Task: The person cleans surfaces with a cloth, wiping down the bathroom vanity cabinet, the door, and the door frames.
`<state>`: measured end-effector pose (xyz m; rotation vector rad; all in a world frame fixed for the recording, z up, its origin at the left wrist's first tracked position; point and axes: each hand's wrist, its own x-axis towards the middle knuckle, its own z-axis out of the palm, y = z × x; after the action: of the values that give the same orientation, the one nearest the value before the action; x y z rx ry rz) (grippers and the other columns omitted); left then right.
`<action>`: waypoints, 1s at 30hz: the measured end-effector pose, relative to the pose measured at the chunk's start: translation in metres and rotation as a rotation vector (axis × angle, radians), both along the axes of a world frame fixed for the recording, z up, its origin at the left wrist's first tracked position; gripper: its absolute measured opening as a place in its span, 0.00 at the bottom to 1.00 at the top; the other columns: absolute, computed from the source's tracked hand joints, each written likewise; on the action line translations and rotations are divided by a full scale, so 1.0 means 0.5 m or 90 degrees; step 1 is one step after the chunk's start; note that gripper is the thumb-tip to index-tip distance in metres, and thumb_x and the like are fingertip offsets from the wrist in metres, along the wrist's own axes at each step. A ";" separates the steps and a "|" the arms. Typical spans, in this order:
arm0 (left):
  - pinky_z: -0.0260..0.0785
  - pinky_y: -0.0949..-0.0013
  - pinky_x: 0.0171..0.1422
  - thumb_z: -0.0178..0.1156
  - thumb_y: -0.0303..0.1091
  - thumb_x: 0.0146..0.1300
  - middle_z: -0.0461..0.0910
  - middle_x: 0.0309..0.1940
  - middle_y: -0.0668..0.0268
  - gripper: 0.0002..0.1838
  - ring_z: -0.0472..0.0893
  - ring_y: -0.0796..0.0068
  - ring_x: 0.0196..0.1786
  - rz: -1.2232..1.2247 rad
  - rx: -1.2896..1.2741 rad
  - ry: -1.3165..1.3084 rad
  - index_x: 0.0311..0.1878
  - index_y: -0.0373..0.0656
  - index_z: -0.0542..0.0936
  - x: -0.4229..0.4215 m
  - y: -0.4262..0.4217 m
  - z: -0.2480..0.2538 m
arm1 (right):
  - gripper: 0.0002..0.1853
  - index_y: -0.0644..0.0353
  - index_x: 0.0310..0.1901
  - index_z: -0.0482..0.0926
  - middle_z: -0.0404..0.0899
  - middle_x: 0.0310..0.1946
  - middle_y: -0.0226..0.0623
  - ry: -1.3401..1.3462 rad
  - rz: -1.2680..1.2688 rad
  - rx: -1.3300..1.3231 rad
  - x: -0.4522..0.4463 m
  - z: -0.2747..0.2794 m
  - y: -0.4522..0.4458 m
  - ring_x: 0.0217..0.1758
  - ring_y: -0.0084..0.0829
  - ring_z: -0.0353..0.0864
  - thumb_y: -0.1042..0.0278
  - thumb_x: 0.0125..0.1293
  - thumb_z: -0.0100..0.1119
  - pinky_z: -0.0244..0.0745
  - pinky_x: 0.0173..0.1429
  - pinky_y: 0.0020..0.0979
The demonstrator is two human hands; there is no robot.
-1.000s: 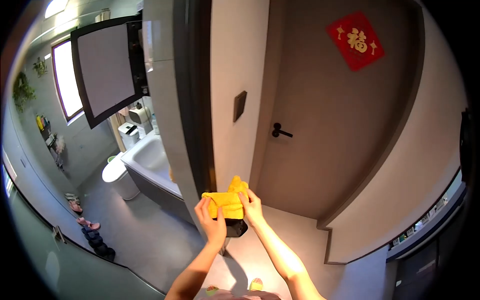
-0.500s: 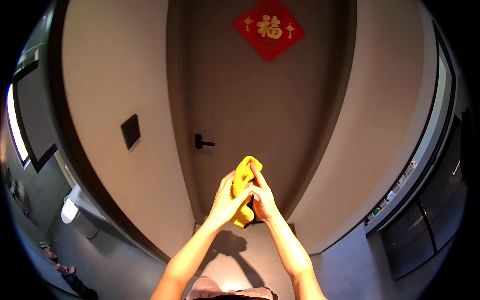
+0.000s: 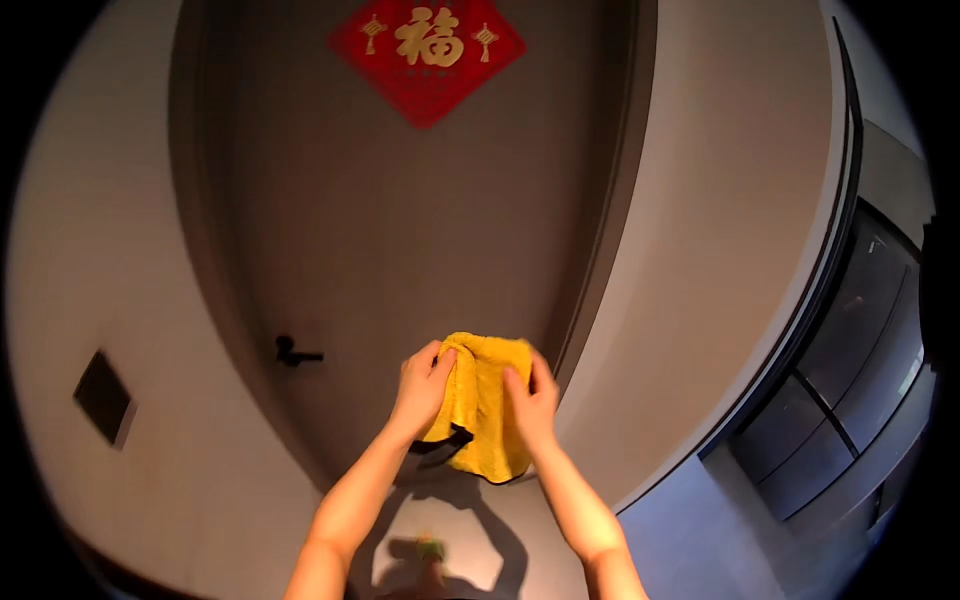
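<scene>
A yellow cloth [image 3: 490, 405] with a dark trim hangs between my two hands, partly spread and folded over on its left side. My left hand [image 3: 420, 390] pinches its upper left edge, thumb in front. On the other side, my right hand [image 3: 532, 395] grips the right edge, with the thumb on the front face and the fingers behind. Both hands are held out in front of the brown door [image 3: 400, 220], apart from it as far as I can tell.
A black door handle [image 3: 298, 352] sits at the door's left. Above hangs a red diamond-shaped decoration [image 3: 428, 55] with gold characters. A dark switch plate [image 3: 103, 398] is on the left wall. Dark cabinets [image 3: 830, 390] stand beyond an opening at right.
The bunched cloth has been opened out, and my hands have moved apart. My view has turned right and come closer to the door; the bathroom at left has gone out of sight.
</scene>
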<state>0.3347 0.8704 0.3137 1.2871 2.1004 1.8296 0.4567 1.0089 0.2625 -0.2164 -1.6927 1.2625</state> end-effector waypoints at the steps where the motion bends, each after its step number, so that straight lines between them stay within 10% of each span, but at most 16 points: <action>1: 0.68 0.67 0.36 0.53 0.35 0.76 0.77 0.31 0.64 0.13 0.74 0.75 0.31 -0.083 0.090 -0.185 0.38 0.36 0.77 -0.025 0.051 0.000 | 0.40 0.62 0.77 0.55 0.67 0.66 0.48 -0.042 -0.059 0.216 -0.018 0.017 0.002 0.67 0.43 0.72 0.71 0.67 0.64 0.67 0.70 0.39; 2: 0.68 0.70 0.36 0.52 0.35 0.76 0.77 0.32 0.68 0.12 0.74 0.78 0.32 -0.172 0.171 -0.370 0.39 0.37 0.77 -0.048 0.097 0.004 | 0.41 0.63 0.76 0.54 0.62 0.69 0.52 -0.088 -0.124 0.429 -0.038 0.033 0.000 0.69 0.49 0.69 0.67 0.67 0.65 0.66 0.72 0.43; 6: 0.71 0.77 0.47 0.52 0.34 0.77 0.81 0.42 0.69 0.12 0.79 0.82 0.42 -0.422 0.144 -0.446 0.54 0.38 0.78 -0.129 0.242 0.042 | 0.43 0.61 0.79 0.48 0.55 0.74 0.54 -0.033 -0.142 0.322 -0.137 0.012 0.115 0.74 0.54 0.62 0.63 0.70 0.63 0.57 0.77 0.46; 11: 0.66 0.63 0.69 0.58 0.36 0.73 0.70 0.69 0.63 0.21 0.73 0.67 0.67 -0.506 0.100 0.028 0.66 0.43 0.75 -0.168 0.391 0.126 | 0.39 0.65 0.78 0.47 0.60 0.74 0.52 0.150 -0.379 0.115 -0.139 0.177 0.334 0.77 0.43 0.61 0.69 0.73 0.58 0.57 0.77 0.38; 17: 0.66 0.63 0.69 0.57 0.34 0.73 0.73 0.63 0.63 0.17 0.74 0.67 0.65 -0.561 0.112 0.015 0.63 0.43 0.77 -0.147 0.542 0.238 | 0.46 0.61 0.79 0.45 0.55 0.74 0.59 0.224 -0.676 0.254 -0.116 0.593 0.533 0.78 0.53 0.53 0.59 0.67 0.63 0.47 0.81 0.49; 22: 0.67 0.66 0.68 0.56 0.32 0.73 0.74 0.63 0.65 0.16 0.76 0.69 0.62 -0.543 0.188 0.061 0.62 0.43 0.78 -0.163 0.664 0.282 | 0.45 0.57 0.79 0.47 0.54 0.76 0.52 0.135 -0.537 0.304 -0.165 0.863 0.694 0.78 0.53 0.54 0.57 0.67 0.62 0.49 0.79 0.50; 30: 0.68 0.61 0.68 0.55 0.28 0.71 0.71 0.66 0.58 0.21 0.74 0.61 0.65 -0.412 0.297 0.188 0.66 0.40 0.73 -0.198 0.804 0.382 | 0.46 0.61 0.78 0.51 0.52 0.77 0.58 0.025 -0.828 0.707 -0.174 0.614 0.726 0.75 0.57 0.58 0.67 0.62 0.66 0.57 0.70 0.55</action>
<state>0.2358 1.2723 0.5046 2.1303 1.1175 1.9339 0.3699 1.3722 0.5695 -0.4728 -1.4659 -0.6273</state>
